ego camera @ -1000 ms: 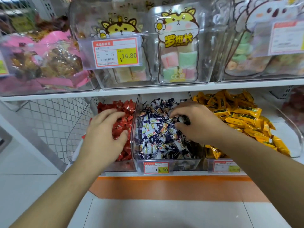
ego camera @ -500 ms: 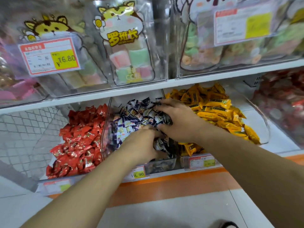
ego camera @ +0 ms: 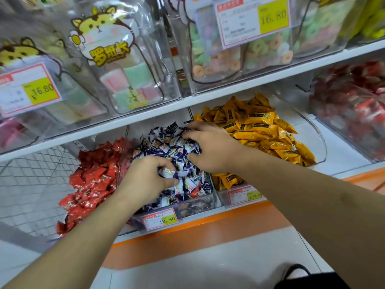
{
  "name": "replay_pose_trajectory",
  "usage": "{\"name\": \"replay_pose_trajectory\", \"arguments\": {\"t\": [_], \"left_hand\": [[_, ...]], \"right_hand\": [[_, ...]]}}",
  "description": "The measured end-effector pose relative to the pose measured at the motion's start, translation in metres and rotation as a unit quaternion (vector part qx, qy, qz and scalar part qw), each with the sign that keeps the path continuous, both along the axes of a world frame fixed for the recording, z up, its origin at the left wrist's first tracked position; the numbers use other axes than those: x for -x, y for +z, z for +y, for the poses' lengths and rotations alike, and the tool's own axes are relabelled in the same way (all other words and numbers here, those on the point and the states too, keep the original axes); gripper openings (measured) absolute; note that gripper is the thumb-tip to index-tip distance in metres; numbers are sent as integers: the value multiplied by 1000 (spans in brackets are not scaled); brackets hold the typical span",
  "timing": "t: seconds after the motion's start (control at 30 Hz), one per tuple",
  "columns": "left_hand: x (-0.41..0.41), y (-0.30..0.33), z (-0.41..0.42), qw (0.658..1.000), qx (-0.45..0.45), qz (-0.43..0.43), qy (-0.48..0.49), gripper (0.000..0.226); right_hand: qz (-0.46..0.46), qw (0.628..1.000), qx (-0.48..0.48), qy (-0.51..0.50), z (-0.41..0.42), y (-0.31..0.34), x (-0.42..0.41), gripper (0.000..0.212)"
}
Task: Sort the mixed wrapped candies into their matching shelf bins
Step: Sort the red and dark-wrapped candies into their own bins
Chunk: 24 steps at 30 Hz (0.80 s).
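Now both hands dig in the middle bin's blue-and-white candies [ego camera: 166,147] at the shelf's front edge: left hand [ego camera: 145,180] pinches one wrapper, right hand [ego camera: 210,147] claws the heap, grasp unclear. Next, probably, stray colours need picking out.

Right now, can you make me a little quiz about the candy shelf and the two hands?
1. True or false: both hands are in the bin of red candies.
2. Which candies fill the bin to the right of the middle bin? A) green B) yellow C) pink
3. Fill in: the price tag on the front of the middle bin reads ____.

Key:
1. False. The left hand and right hand are both in the middle bin, among the blue-and-white candies; the left fingers curl round some. The red candies lie beside it.
2. B, the yellow candies.
3. 19.90, on the price tag.
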<state>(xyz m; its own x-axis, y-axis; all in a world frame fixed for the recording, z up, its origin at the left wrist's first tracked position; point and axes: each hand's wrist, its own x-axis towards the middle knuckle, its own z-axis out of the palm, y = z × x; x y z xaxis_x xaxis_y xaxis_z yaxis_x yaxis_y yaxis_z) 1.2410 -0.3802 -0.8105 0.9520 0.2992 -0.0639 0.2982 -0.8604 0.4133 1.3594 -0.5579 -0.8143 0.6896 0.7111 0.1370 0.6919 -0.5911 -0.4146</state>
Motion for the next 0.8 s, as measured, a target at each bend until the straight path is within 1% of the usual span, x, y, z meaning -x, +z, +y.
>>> {"name": "replay_pose_trajectory", "arguments": {"t": [0.07,0.13,0.2,0.23,0.27,0.33,0.37,0.4,0.47,0.53,0.6,0.7,0.8], "left_hand": [[6,9,7,1000,-18,-3,15,22],[11,13,12,996,-94,3,4,22],[13,10,12,981,-190,0,-25,31],[12,7,10,974,-222,-11,-40,38],[11,5,6,971,-230,-33,-55,42],[5,0,-7,975,-187,-66,-105,38],[1,-3,-14,979,-148,-57,-127,33],[-2,-7,-21,985,-106,-29,-136,27],[-9,-17,-32,991,-30,41,-124,21],[-15,-26,-34,990,14,85,-108,21],[-20,-29,-33,989,18,109,-101,26],[-28,-28,-30,979,-42,139,-141,47],[-33,-30,-30,971,-69,149,-175,53]], "right_hand": [[2,1000,0,0,-1,1,1,61],[1,1000,6,0,-1,2,2,62],[1,1000,12,-1,-1,3,3,62],[0,1000,12,-2,-1,3,3,62],[-1,1000,12,-4,-1,3,3,63],[-4,1000,11,-8,0,2,3,65],[-5,1000,12,-9,0,2,4,66],[-6,1000,13,-8,0,3,4,67],[-5,1000,14,-6,0,4,4,66],[1,1000,14,-8,-1,5,5,65],[4,1000,14,-10,-1,6,5,65],[4,1000,14,-10,0,6,5,66],[4,1000,16,-11,0,6,6,66]]}}
